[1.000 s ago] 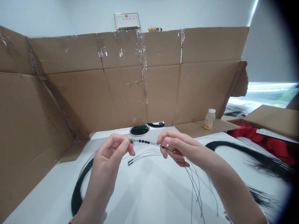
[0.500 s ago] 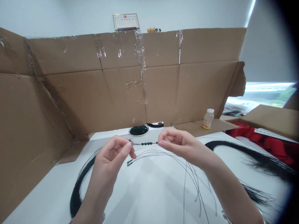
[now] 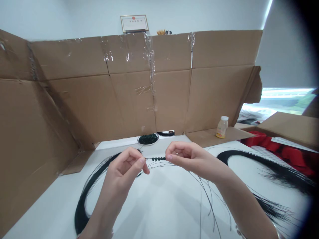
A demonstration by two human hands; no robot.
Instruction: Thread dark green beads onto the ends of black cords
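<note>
My left hand (image 3: 126, 167) pinches one end of a thin black cord above the white table (image 3: 159, 205). My right hand (image 3: 185, 157) pinches the same cord a short way to the right. Between the two hands the cord runs level, with several small dark green beads (image 3: 158, 159) strung on it, pushed up against my right fingertips. More loose black cords (image 3: 206, 196) trail from my right hand down across the table. A small dish of dark green beads (image 3: 148, 138) sits just beyond the hands.
A taped cardboard screen (image 3: 149, 86) stands around the back and left. Thick bundles of black cord (image 3: 82, 205) lie on the table at left and right (image 3: 274, 172). A small yellow bottle (image 3: 222, 127) stands on a cardboard flap. Red packets (image 3: 286, 152) lie in a box at right.
My right hand slid left along the cord, pushing the beads together and closing the gap between the hands. Both hands dropped slightly.
</note>
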